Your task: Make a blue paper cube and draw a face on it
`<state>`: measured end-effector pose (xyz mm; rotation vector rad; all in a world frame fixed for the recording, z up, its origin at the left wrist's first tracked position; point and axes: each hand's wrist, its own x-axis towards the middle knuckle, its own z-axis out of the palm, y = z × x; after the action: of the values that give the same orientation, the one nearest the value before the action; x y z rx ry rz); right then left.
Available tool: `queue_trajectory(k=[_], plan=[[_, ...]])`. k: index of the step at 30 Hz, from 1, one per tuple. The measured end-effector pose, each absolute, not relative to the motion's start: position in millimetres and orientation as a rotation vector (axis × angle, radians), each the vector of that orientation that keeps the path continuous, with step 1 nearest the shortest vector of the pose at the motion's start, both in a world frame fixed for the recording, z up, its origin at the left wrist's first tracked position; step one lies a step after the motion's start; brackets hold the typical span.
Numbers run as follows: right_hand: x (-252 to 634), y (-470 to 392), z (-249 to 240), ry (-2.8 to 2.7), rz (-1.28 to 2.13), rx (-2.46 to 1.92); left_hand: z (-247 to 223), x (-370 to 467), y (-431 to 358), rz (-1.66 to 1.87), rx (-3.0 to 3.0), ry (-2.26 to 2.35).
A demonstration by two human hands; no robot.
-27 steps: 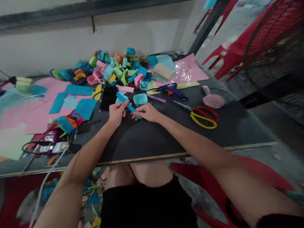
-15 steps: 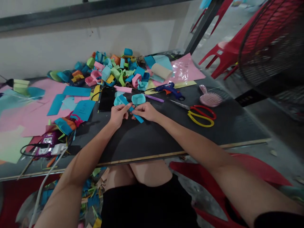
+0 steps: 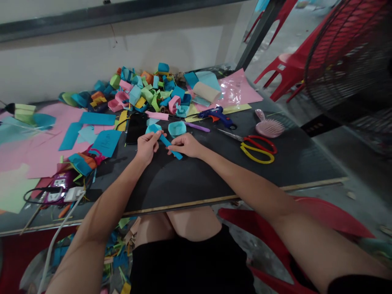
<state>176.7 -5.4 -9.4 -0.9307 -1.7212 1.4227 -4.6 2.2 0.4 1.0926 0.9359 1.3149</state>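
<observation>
A narrow blue paper strip (image 3: 166, 141) slants down to the right between my hands, above the dark tabletop. My left hand (image 3: 147, 146) pinches its upper end between thumb and finger. Farther down the strip, my right hand (image 3: 186, 144) grips it, fingers closed, with the lower end sticking out below. Just beyond my fingers sit two light-blue paper cups, one (image 3: 177, 128) standing with its hollow up and the other (image 3: 152, 128) partly covered by my left hand. A black phone (image 3: 136, 128) lies left of them.
Folded paper pieces (image 3: 147, 92) are heaped by the wall. A purple stick (image 3: 198, 127), a blue glue gun (image 3: 219, 116), scissors (image 3: 258, 149) and a pink hairbrush (image 3: 268, 125) lie to the right. Coloured sheets (image 3: 45, 143) and a purple power strip (image 3: 59, 187) are at left; a fan (image 3: 352, 69) stands right.
My hands have moved slightly apart along the strip, the left one shifting left toward its upper end. The whole view has shifted a little.
</observation>
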Motion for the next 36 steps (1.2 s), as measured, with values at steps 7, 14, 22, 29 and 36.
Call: queue_trajectory(k=[7,14,22,29,36], plan=[[176,-7,-10,-1.732,1.432,-0.924,0,-6,4,1.396,1.033,0.968],[175,-10,-8,-1.667,1.378,-0.938,-1,-11,4,1.268,1.246,1.028],[177,-8,-9,-1.672,1.471,-0.944,-4,-6,-4,1.167,1.388,0.989],[175,-9,-8,-1.601,1.444,-0.965,-6,-4,-3,1.124,1.467,0.965],[173,-8,-7,-1.456,1.573,-0.901,-5,-7,-8,1.281,1.888,1.088]])
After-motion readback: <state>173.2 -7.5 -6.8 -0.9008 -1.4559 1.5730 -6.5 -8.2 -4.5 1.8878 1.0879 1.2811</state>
